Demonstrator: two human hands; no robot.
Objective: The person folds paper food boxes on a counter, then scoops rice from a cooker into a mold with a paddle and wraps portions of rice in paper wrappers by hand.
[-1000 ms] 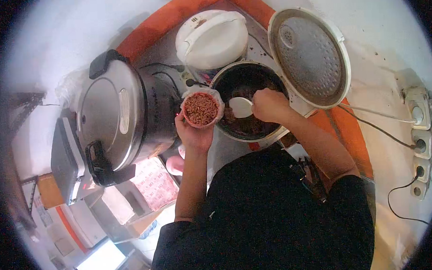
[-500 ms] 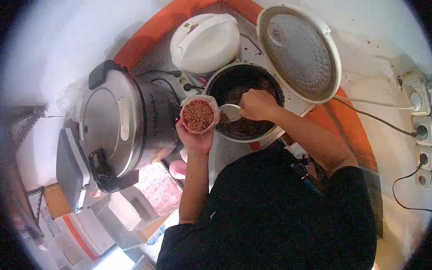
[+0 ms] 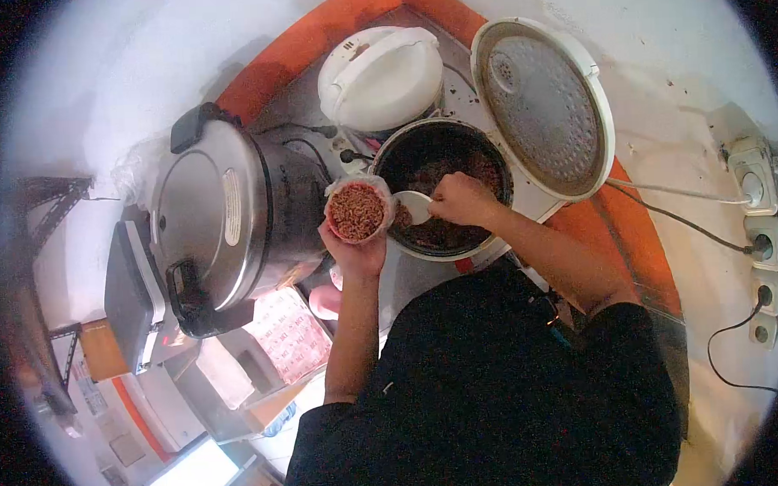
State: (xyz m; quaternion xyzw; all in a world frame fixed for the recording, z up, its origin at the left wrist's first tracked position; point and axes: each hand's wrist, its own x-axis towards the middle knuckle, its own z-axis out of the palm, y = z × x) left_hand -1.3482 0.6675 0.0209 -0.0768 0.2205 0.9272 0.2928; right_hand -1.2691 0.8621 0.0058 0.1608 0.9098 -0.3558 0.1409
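Note:
My left hand [image 3: 353, 254] is wrapped round a small round bowl [image 3: 386, 210] lined with clear plastic. Reddish-brown cooked rice [image 3: 356, 212] fills it to the top. In my closed right hand [image 3: 463, 199] is a white rice paddle [image 3: 415, 207], its blade close beside the bowl's right side. Both paddle and hand are over an open rice cooker [image 3: 506, 157], with more brown rice [image 3: 444, 232] in its dark inner pot. The cooker's lid [image 3: 539, 109] stands raised at the back right, its wet underside facing me.
Behind the open cooker sits a closed white rice cooker [image 3: 381, 79]. A large steel cooker [image 3: 208, 215] stands on the left, near a patterned pink paper stack [image 3: 288, 334]. Cables run to wall sockets [image 3: 758, 204] on the right. A lit screen [image 3: 193, 477] shows at lower left.
The view has shifted slightly. My right hand and the paddle sit a little lower over the pot, showing more of its rice. Both hands keep their holds.

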